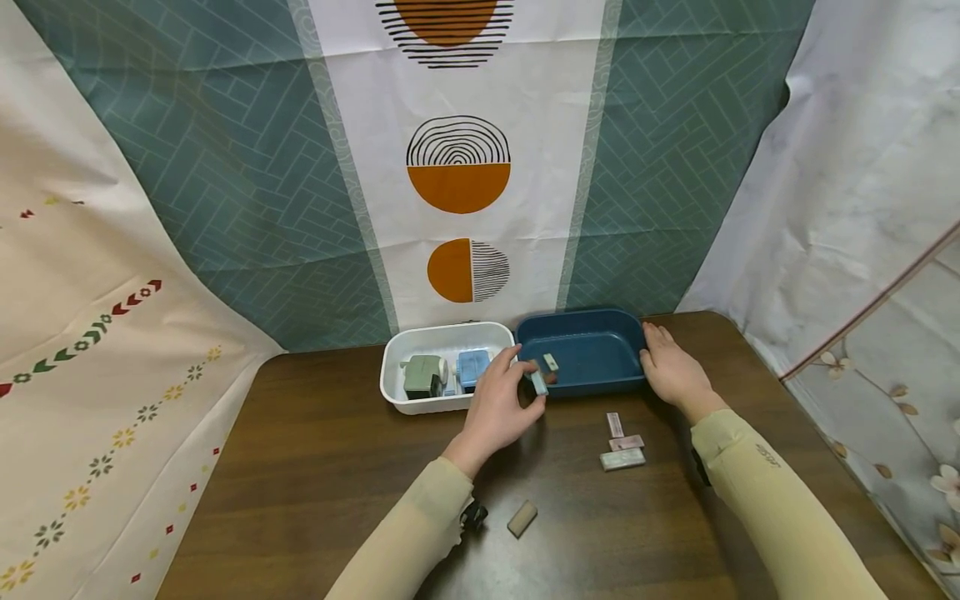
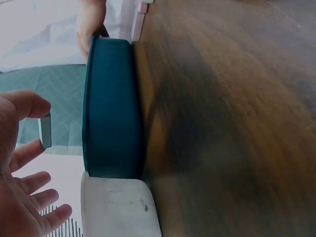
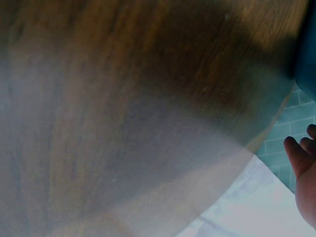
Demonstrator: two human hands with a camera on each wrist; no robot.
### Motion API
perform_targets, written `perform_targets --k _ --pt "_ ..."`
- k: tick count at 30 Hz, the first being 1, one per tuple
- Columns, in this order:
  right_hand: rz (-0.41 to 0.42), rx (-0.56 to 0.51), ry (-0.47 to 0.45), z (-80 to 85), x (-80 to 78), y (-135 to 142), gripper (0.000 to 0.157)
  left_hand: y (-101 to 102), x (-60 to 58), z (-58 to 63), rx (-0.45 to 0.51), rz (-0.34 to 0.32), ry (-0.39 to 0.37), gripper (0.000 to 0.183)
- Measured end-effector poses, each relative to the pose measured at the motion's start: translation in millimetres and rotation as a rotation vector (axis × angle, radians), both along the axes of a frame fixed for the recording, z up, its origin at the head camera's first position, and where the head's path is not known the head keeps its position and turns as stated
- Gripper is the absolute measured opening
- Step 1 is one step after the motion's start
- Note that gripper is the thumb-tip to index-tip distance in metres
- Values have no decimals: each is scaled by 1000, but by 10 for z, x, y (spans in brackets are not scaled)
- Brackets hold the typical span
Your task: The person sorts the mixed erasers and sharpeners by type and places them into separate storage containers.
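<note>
My left hand (image 1: 501,408) pinches a small pale blue-grey block (image 1: 539,382) between thumb and forefinger, over the front left corner of the dark blue tray (image 1: 592,387). In the left wrist view the block (image 2: 45,131) stands on edge between the fingertips, the other fingers spread apart. Inside the tray lie a pale green block (image 1: 551,362) and a brown one (image 1: 551,379), partly behind the held block. My right hand (image 1: 675,371) rests along the tray's right wall with its fingers stretched out. Only part of this hand (image 3: 306,177) shows in the right wrist view.
Left of the blue tray a white tray (image 1: 431,406) holds a green object (image 1: 423,375) and a blue one (image 1: 472,367). In front lie two pink blocks (image 1: 626,443) and a pale grey-green block (image 1: 622,459). A brown block (image 1: 522,518) lies nearer on the wooden table (image 1: 315,475).
</note>
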State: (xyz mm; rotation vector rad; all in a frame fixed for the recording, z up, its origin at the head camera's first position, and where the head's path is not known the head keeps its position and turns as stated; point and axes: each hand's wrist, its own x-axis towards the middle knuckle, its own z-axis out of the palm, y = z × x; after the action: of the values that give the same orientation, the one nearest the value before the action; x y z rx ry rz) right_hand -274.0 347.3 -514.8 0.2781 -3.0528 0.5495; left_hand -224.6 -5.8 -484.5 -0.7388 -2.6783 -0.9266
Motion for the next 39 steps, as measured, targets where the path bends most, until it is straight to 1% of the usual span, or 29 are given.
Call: perform_targets --k 3,9,13,17,21,24,28,30,34,37,39 --pt "-5 -3 2 -10 3 8 61 47 -49 6 -18 4 -17 42" --pt "-5 -13 -17 -35 7 13 62 148 -160 32 -60 31 -59 42" --pt "-8 -10 -12 -47 11 20 62 227 -260 64 -109 30 -57 44" --pt "-13 -6 -2 -44 24 26 62 312 -370 86 -183 22 -47 44" --pt "-15 -11 0 -41 27 37 62 400 -460 83 -260 26 -36 42" --pt "-14 -14 5 -41 13 44 62 471 -513 77 -298 35 -32 42" --pt "-13 -16 9 -31 -6 33 62 575 -555 91 -346 41 -52 42" --pt "-11 -20 6 -24 -14 26 62 629 -563 103 -380 42 -63 43" --pt "-14 -28 -3 -14 -18 15 62 721 -569 114 -440 35 -63 46" --pt "-16 -27 -3 -7 -17 6 62 752 -577 109 -461 27 -64 48" --pt "-13 -25 -2 -4 -17 -1 61 747 -582 98 -452 21 -74 49"
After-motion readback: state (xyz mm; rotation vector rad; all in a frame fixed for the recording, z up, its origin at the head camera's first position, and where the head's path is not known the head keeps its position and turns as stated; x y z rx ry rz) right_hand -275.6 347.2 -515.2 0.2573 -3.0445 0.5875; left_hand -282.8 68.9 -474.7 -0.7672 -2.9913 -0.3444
